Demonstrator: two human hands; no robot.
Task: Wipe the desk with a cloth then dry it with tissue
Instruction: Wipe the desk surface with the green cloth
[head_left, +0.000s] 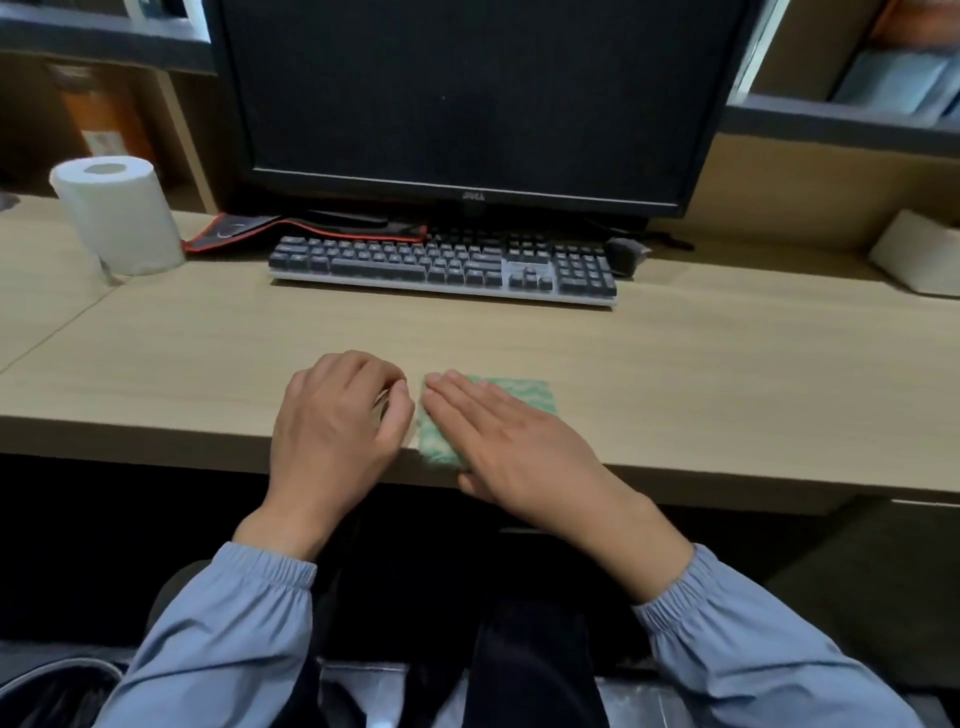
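Right hand (511, 441): flat, fingers spread, pressing the cloth (498, 402) onto the desk (727, 374) at its near edge; I read this as a wiping stance. Left hand (337, 415): loosely curled, holding nothing, resting just beside the cloth, likely for bracing. Cloth: green, mottled, folded square, part covered. Tissue roll (120, 213): white, upright, far left, well apart, apparently kept for drying. Keyboard (441, 265): beyond the hands.
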